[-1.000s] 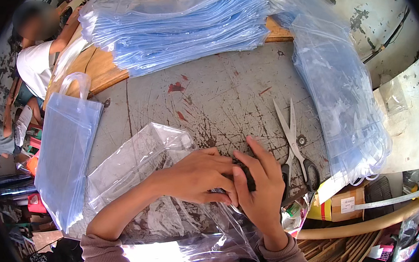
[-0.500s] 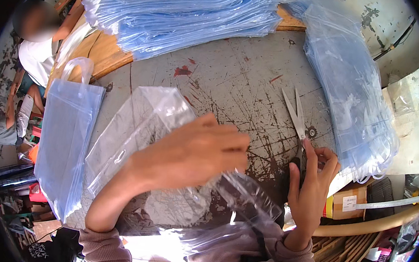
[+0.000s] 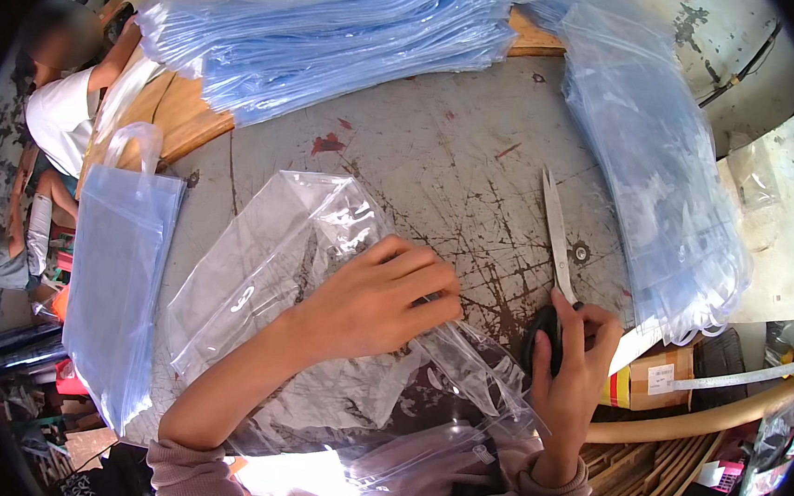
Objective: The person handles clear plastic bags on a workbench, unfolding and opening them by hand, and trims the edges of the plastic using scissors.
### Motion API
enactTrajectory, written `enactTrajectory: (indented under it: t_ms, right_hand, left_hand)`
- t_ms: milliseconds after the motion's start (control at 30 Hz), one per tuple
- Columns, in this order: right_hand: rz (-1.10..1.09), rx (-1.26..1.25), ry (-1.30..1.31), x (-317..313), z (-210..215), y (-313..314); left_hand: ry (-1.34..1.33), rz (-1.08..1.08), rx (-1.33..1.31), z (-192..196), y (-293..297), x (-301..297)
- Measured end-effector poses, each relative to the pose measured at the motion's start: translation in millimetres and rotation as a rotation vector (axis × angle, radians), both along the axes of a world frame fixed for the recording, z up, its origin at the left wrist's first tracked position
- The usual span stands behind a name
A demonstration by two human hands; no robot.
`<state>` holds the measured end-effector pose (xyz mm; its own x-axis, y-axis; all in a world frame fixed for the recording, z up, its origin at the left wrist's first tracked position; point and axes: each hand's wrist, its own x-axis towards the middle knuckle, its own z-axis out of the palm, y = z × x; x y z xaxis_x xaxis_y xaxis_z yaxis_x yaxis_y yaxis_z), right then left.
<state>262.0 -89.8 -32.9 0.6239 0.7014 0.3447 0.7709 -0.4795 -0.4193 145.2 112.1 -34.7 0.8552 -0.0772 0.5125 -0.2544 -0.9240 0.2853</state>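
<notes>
A clear plastic bag (image 3: pixel 258 237) lies crumpled across the near part of the worn grey tabletop. My left hand (image 3: pixel 384 298) rests on it, fingers curled and pinching its plastic near the middle. Part of the bag spreads toward my right wrist and hangs over the near edge. In my right hand (image 3: pixel 579 365) is a pair of scissors (image 3: pixel 557 237), gripped by the black handles. Their blades are together and point away from me over the tabletop. My left palm hides some of the bag, and my right fingers cover part of the handles.
A thick stack of bluish clear plastic bags (image 3: pixel 357 44) sits at the far side. More bags (image 3: pixel 646 165) lie along the right edge. At the left is a smaller pile with a looped handle (image 3: pixel 126 255). People (image 3: pixel 62 119) are beyond the far left.
The scissor blades have come together, and my right fingers have closed around the handles. My left hand, blurred before, has settled on the bag. The view has shifted slightly.
</notes>
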Motion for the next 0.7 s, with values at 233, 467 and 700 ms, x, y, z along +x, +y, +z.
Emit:
enactTrajectory:
  t_ms: [233,467,700]
  right_hand:
    - [-0.004,0.094,-0.028,-0.6,-6.9,3.5]
    - [0.192,0.109,0.021,-14.5,15.2,10.4]
    - [0.340,0.000,0.053,-25.7,16.6,11.2]
  left_hand:
    - [0.027,-0.008,-0.038,1.0,0.5,1.2]
    - [0.128,-0.049,-0.270,2.4,5.6,3.4]
    - [0.157,-0.004,-0.332,3.3,9.3,0.9]
